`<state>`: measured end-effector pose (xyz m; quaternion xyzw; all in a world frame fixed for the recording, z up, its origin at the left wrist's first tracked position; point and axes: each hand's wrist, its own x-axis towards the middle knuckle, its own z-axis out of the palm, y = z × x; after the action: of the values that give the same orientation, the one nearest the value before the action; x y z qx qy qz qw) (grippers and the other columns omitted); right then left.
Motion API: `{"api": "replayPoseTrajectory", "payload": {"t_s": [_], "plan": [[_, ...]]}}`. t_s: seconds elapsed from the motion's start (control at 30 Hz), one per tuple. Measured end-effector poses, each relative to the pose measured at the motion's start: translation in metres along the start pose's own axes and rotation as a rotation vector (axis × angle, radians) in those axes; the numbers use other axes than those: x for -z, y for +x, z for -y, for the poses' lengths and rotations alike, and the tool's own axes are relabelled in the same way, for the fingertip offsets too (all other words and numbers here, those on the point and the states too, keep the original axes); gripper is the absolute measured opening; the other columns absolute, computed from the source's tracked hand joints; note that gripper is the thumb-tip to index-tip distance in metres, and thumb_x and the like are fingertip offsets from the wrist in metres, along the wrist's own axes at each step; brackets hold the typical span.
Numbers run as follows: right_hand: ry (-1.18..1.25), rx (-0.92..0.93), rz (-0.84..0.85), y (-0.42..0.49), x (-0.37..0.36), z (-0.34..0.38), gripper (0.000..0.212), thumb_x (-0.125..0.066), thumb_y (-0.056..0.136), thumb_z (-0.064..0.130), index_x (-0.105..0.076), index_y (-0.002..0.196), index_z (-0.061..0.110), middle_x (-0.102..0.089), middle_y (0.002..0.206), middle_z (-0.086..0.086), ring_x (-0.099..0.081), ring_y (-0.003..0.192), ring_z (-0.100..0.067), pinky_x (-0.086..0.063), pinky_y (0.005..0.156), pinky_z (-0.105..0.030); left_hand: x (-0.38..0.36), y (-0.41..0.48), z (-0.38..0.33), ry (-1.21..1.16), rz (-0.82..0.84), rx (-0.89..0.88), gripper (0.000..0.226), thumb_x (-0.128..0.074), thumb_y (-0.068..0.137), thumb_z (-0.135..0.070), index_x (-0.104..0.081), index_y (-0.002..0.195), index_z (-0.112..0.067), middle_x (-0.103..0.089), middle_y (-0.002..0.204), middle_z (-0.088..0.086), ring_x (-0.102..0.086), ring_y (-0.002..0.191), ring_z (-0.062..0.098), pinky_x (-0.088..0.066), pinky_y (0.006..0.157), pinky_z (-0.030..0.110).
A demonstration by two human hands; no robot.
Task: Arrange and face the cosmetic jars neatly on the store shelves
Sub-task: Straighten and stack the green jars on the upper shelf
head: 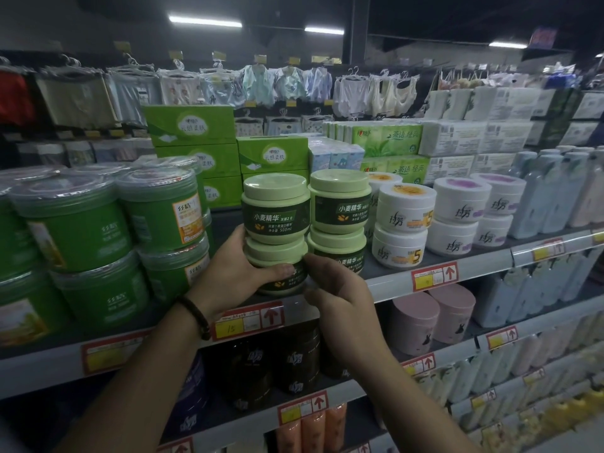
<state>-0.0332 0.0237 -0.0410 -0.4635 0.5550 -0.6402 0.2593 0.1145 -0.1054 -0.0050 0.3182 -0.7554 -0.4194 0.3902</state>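
Note:
Two stacks of pale green jars with dark labels stand on the top shelf (457, 273). In the left stack, the upper jar (276, 209) sits on the lower jar (281, 266). My left hand (238, 266) grips that lower jar from its left side, thumb across the front. My right hand (336, 289) holds the same jar at its right front, fingers curled against it. The right stack has an upper jar (340, 201) and a lower jar (338, 251), both with labels facing forward.
Large green tubs (75, 223) crowd the shelf on the left. White jars (403, 210) and lilac-topped jars (462, 204) stand to the right, then bottles (552, 194). Green tissue boxes (192, 142) sit behind. Dark jars (271, 364) and pink tubs (434, 318) fill the shelf below.

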Motion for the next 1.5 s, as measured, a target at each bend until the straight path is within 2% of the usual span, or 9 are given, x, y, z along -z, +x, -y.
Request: {"api": "replayPoseTrajectory", "payload": {"t_s": [0.13, 0.37, 0.53, 0.67, 0.83, 0.93, 1.1, 1.23, 1.5], "plan": [[-0.031, 0.009, 0.013, -0.003, 0.001, 0.000, 0.062, -0.060, 0.094, -0.009, -0.066, 0.142, 0.028, -0.074, 0.131, 0.020, -0.065, 0.124, 0.008, -0.051, 0.100, -0.014, 0.000, 0.001, 0.000, -0.007, 0.008, 0.003, 0.083, -0.096, 0.067, -0.022, -0.056, 0.140, -0.023, -0.075, 0.124, -0.013, -0.069, 0.111, -0.003, -0.057, 0.091, 0.018], [-0.048, 0.029, 0.023, -0.004, 0.002, 0.002, 0.062, -0.060, 0.094, -0.009, -0.065, 0.147, 0.023, -0.072, 0.138, 0.016, -0.063, 0.131, 0.003, -0.050, 0.112, -0.025, 0.000, -0.003, 0.003, 0.031, 0.002, -0.017, 0.076, -0.095, 0.071, -0.030, -0.057, 0.137, -0.029, -0.074, 0.125, -0.017, -0.068, 0.117, 0.000, -0.054, 0.105, 0.034], [-0.006, 0.067, 0.002, -0.001, 0.008, 0.011, 0.054, -0.061, 0.093, -0.009, -0.069, 0.139, 0.018, -0.076, 0.133, 0.009, -0.068, 0.128, -0.003, -0.052, 0.115, -0.036, -0.002, -0.008, -0.004, -0.144, -0.005, -0.012, 0.068, -0.082, 0.083, -0.046, -0.056, 0.142, -0.026, -0.074, 0.129, -0.010, -0.069, 0.121, 0.008, -0.053, 0.110, 0.045], [0.013, 0.159, -0.061, 0.001, 0.008, 0.020, 0.053, -0.062, 0.092, -0.005, -0.068, 0.139, 0.018, -0.078, 0.129, 0.008, -0.070, 0.126, -0.008, -0.056, 0.111, -0.042, -0.004, -0.006, -0.017, -0.348, -0.098, -0.032, 0.059, -0.069, 0.097, -0.040, -0.051, 0.148, -0.016, -0.075, 0.129, 0.001, -0.072, 0.118, 0.015, -0.058, 0.100, 0.037], [-0.056, 0.210, -0.069, 0.004, 0.008, 0.035, 0.057, -0.063, 0.094, -0.011, -0.064, 0.131, 0.033, -0.075, 0.113, 0.032, -0.069, 0.112, 0.010, -0.055, 0.092, -0.014, -0.002, 0.002, -0.020, -0.450, -0.123, -0.039, 0.041, -0.055, 0.107, -0.025, -0.054, 0.147, -0.018, -0.074, 0.130, 0.002, -0.072, 0.117, 0.016, -0.057, 0.088, 0.031], [-0.069, 0.234, -0.065, 0.007, 0.007, 0.038, 0.058, -0.064, 0.095, -0.008, -0.062, 0.146, 0.020, -0.073, 0.129, 0.015, -0.069, 0.117, 0.007, -0.057, 0.096, -0.019, -0.001, 0.005, -0.020, -0.481, -0.122, -0.028, 0.039, -0.054, 0.107, -0.025, -0.056, 0.145, -0.019, -0.074, 0.130, 0.001, -0.072, 0.117, 0.017, -0.056, 0.088, 0.032], [-0.094, 0.236, -0.064, 0.010, -0.001, 0.043, 0.069, -0.063, 0.084, 0.017, -0.058, 0.153, 0.021, -0.070, 0.140, 0.010, -0.066, 0.126, 0.001, -0.056, 0.108, -0.031, -0.001, 0.003, -0.024, -0.522, -0.109, -0.020, 0.034, -0.047, 0.110, -0.024, -0.060, 0.141, -0.020, -0.076, 0.127, -0.001, -0.072, 0.116, 0.016, -0.058, 0.084, 0.028], [-0.096, 0.242, -0.062, 0.014, -0.005, 0.042, 0.068, -0.061, 0.083, 0.017, -0.059, 0.151, 0.020, -0.071, 0.139, 0.011, -0.070, 0.118, -0.002, -0.058, 0.106, -0.036, -0.001, 0.003, -0.022, -0.508, -0.099, -0.014, 0.031, -0.044, 0.111, -0.021, -0.063, 0.136, -0.024, -0.076, 0.126, 0.000, -0.073, 0.115, 0.016, -0.057, 0.084, 0.029], [-0.040, 0.205, -0.057, 0.019, -0.002, 0.037, 0.068, -0.061, 0.083, 0.013, -0.060, 0.150, 0.018, -0.072, 0.139, 0.011, -0.065, 0.130, -0.001, -0.055, 0.112, -0.038, -0.001, 0.007, -0.014, -0.470, -0.108, -0.048, 0.037, -0.044, 0.111, -0.012, -0.058, 0.143, -0.018, -0.074, 0.132, 0.002, -0.070, 0.122, 0.017, -0.056, 0.089, 0.027]]}}
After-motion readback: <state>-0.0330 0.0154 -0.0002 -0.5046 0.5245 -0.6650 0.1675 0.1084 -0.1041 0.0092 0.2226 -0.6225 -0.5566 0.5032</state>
